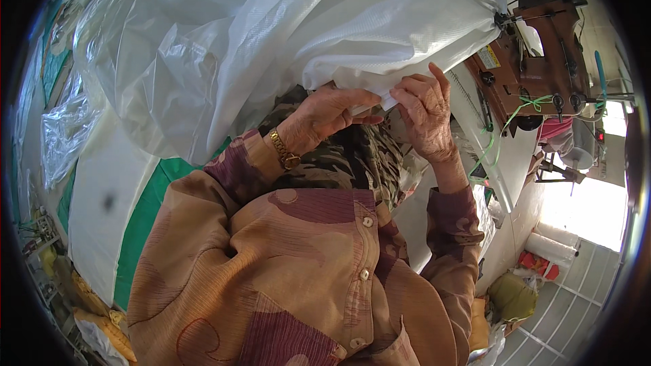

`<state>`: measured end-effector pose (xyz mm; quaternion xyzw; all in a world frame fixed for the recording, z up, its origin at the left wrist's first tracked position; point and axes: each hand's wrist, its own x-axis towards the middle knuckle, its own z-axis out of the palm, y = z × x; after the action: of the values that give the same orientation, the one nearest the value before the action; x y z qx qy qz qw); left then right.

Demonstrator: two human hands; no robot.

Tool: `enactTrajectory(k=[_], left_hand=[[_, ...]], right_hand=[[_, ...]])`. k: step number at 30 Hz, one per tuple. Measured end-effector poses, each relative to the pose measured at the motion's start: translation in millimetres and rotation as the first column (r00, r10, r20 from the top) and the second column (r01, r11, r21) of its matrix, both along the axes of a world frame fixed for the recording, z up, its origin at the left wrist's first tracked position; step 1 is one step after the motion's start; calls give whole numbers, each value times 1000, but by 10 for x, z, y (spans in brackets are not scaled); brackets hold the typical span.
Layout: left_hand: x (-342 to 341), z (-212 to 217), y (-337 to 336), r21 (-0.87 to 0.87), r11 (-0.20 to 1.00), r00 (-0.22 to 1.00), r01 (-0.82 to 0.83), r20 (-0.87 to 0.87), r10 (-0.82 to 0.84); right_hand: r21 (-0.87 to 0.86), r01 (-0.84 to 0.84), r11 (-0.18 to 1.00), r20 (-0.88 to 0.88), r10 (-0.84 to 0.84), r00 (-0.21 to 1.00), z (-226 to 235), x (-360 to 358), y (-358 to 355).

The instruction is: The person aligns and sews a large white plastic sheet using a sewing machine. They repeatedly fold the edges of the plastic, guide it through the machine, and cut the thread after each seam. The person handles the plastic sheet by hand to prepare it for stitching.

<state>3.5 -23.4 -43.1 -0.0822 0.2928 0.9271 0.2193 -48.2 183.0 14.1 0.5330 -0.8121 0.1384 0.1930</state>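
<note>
A large sheet of white woven plastic (pixel 380 24) spreads over the work surface and drapes down in front of me. Its near edge is folded between my hands. My left hand (pixel 325 115), with a gold watch at the wrist, grips the folded edge between thumb and fingers. Close beside it, my right hand (pixel 425 105) pinches the same edge with thumb and fingertips, its index finger raised. The far right end of the sheet reaches the needle end of a brown sewing machine (pixel 542 61).
Green thread (pixel 488 146) hangs from the sewing machine across the table edge. Clear plastic film (pixel 71 132) lies bunched at the left, near a green strip (pixel 146 213). An olive sack (pixel 513 296) and a white roll (pixel 550 249) are at lower right, by a bright window.
</note>
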Motion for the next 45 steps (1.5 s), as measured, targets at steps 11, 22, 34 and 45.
enactTrajectory(k=[11,22,34,45], left_hand=[[-19,-20,14,54,999,1000,-3,4,3],[6,165,32,18,997,996,-73,43,72],[48,105,69,-60,988,987,-144,-74,140],[47,49,47,-188,968,970,-165,-206,126]], right_hand=[[-16,-14,1000,-153,11,988,39,-41,65],[10,-20,1000,-197,21,980,106,11,54],[64,-53,997,-204,65,977,185,-19,25],[252,-19,967,-70,38,997,402,-91,-192]])
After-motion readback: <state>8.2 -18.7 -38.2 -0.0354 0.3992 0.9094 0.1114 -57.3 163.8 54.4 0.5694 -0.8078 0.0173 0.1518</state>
